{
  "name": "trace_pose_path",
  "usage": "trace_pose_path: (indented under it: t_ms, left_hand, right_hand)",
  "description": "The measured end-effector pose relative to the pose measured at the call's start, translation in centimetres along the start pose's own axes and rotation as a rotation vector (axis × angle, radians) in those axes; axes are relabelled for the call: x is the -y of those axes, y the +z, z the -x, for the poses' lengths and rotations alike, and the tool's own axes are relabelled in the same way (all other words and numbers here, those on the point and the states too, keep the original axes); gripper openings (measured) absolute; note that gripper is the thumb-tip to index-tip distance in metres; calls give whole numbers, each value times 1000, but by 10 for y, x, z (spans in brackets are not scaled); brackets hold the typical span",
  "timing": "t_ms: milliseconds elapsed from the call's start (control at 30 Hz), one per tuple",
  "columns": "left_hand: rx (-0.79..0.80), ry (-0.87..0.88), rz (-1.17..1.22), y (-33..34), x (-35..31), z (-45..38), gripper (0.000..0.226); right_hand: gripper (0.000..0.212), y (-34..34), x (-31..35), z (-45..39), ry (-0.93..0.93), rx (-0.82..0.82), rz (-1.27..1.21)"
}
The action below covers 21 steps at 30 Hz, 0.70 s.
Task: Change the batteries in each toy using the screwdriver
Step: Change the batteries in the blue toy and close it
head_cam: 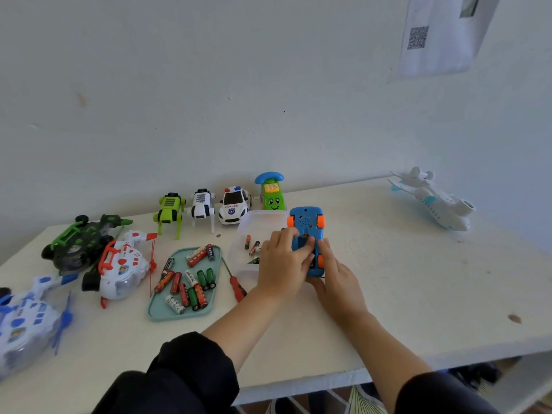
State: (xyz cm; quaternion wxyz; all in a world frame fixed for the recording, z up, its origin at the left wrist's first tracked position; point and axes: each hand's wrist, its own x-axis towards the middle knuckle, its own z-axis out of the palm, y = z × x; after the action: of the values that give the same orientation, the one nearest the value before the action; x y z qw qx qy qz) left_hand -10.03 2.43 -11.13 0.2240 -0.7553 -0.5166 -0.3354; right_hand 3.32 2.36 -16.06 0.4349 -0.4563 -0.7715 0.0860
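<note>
A blue toy car point(305, 222) with orange wheels lies upside down on the table, its underside facing up. My left hand point(282, 264) grips its left side, with fingers lying over the dark battery opening. My right hand point(337, 276) holds the car's near right side, fingers curled along its edge. A red-handled screwdriver point(236, 285) lies on the table left of my left hand. A teal tray point(155, 309) holds several loose batteries. A clear plastic box point(254, 219) behind my left hand holds a few more batteries.
Along the wall stand a green robot dog point(168, 210), a white robot dog point(201, 207), a police car point(234, 204) and a green toy phone point(271, 192). Three toy vehicles lie at the far left. A white toy plane point(433, 198) sits at right.
</note>
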Motion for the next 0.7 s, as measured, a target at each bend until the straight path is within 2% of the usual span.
trace_pose_path:
  t_ms: [133,233,267,333,367,433,500,567,700]
  left_hand:
    - [125,-16,-42,-7,-1,3,43]
    - [131,-47,170,-25,13,2,46]
    - [88,-102,203,-34,25,2,43]
    - [20,-291,99,-49,60,2,35]
    - [64,-434,-4,-56,81,3,35]
    - [298,-725,-234,-66,121,9,37]
    - [557,-883,-346,-76,151,20,33]
    - [674,-895,-378,-79,171,33,24]
    - [664,-777,-493,-78,173,48,17]
  right_hand:
    - [72,-1,3,0,57,-7,-2]
    - [74,-2,6,1,33,-1,-1]
    - [74,-3,7,1,25,3,1]
    - [76,-2,6,1,2,1,14]
    - [77,-2,6,1,-8,-4,23]
    - [78,-2,5,1,-13,-14,35]
    - [82,-2,5,1,-8,-18,32]
    - [83,-1,5,1,1,-12,26]
    - [81,-2,5,2,12,6,19]
